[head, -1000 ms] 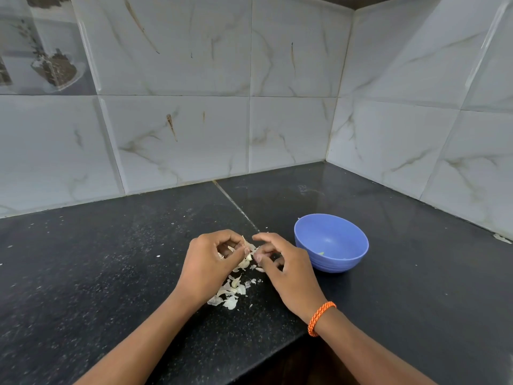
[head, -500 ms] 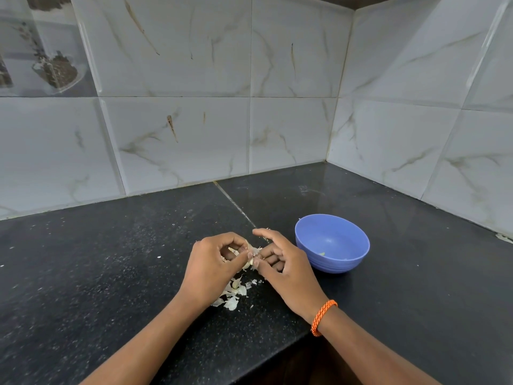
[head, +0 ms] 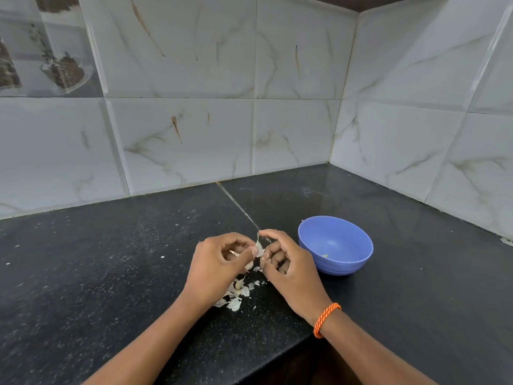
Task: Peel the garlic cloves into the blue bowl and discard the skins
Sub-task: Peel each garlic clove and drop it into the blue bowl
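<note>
left hand (head: pixel 219 262) pinches clove (head: pixel 258 250) above skins (head: pixel 236 297), beside bowl (head: pixel 336 245). right hand (head: pixel 288 266) pinches its papery skin. clove likely small, light, slippery; hold by ends.

Bowl (head: pixel 335 245) on the bench (head: pixel 111 273) right of both hands, skins (head: pixel 236 295) on bench below left hand (head: pixel 219 269), right hand (head: pixel 288 270) beside it

Pale garlic clove (head: pixel 258 249) beside blue bowl (head: pixel 350 262); loose skins (head: pixel 236 295) below.
</note>
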Available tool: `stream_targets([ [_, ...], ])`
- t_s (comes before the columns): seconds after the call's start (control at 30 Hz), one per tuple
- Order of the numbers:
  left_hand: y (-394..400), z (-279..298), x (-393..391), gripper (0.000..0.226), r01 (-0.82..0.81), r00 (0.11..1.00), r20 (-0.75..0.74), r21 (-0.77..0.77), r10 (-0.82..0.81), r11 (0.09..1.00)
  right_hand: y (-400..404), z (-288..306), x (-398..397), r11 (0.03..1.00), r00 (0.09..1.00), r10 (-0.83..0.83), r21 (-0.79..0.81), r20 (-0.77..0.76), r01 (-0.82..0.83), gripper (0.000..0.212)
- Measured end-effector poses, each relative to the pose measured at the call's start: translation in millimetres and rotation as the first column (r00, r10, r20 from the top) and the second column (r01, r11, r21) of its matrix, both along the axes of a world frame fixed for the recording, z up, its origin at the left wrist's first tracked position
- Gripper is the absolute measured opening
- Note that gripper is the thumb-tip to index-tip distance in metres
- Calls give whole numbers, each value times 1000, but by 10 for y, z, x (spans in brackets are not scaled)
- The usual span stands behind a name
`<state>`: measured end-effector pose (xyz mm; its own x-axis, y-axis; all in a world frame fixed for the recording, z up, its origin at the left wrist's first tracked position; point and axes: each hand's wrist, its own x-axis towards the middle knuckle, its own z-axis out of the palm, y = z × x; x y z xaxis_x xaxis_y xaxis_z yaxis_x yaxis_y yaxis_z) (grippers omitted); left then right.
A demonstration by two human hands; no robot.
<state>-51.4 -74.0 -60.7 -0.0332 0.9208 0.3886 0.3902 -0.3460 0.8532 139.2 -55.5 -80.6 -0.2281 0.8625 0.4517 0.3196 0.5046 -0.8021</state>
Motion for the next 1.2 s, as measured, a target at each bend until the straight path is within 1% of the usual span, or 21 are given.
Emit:
stream_targets([
  [0.03,0,3,-11,10,-32,999,-41,15,33,999,4,-3,2,1000,1000,-15,6,3,15,53],
  [0.1,-2,10,-36,29,-116,985,-126,36,120,993,10,-14,4,999,999,-32,18,20,31,53],
  [0.13,5,7,-49,34,-157,975,-155,45,162,987,7,-18,2,999,999,-33,23,29,32,53],
  [0.17,16,2,-60,33,-184,966,-174,57,191,981,5,-21,-1,999,999,-30,25,35,29,52],
  [0.23,43,-18,-74,13,-177,963,-194,80,189,981,-5,-15,-5,999,999,-26,28,41,25,50],
  [0.27,50,-23,-70,16,-148,966,-201,80,161,986,-12,-6,-6,999,999,-30,33,43,29,49],
  [0.3,54,-27,-62,22,-106,976,-185,70,117,992,-14,2,-5,999,998,-38,38,43,36,48],
  [0.33,50,-26,-53,23,-62,982,-174,47,70,997,-16,6,-4,998,998,-44,43,41,43,48],
  [0.4,37,-13,-25,17,18,989,-145,7,-16,1000,-10,6,1,998,998,-55,46,31,53,46],
  [0.47,26,-17,-7,17,74,991,-115,-21,-76,997,-3,7,6,997,998,-66,46,18,65,44],
  [0.53,14,-14,3,23,87,992,-94,-23,-88,996,0,14,16,996,997,-77,51,-3,77,42],
  [0.6,5,-8,16,22,80,995,-52,-23,-82,996,-3,14,22,994,996,-90,58,-13,90,38],
  [0.73,12,-20,18,21,60,998,5,-33,-60,998,-18,-6,19,990,992,-123,73,26,120,24],
  [0.8,26,-19,-4,23,30,1000,9,-35,-29,999,-22,-12,14,993,994,-105,65,25,104,25],
  [0.87,40,-14,-27,23,16,1000,10,-31,-15,999,-11,-8,8,993,993,-103,67,60,99,29],
  [0.97,58,-21,-48,22,5,1000,-10,-18,-5,1000,5,-2,-4,991,989,-110,85,99,102,49],
  [1.07,59,-17,-57,22,-13,999,-52,-17,12,1000,1,0,-3,993,993,-90,87,77,83,60],
  [1.13,63,-17,-65,23,-23,997,-73,-19,22,1000,-1,-1,-3,992,994,-88,95,65,81,60],
  [1.2,67,-24,-71,23,-21,996,-88,-17,20,1000,15,-11,1,994,995,-86,75,46,83,52],
])
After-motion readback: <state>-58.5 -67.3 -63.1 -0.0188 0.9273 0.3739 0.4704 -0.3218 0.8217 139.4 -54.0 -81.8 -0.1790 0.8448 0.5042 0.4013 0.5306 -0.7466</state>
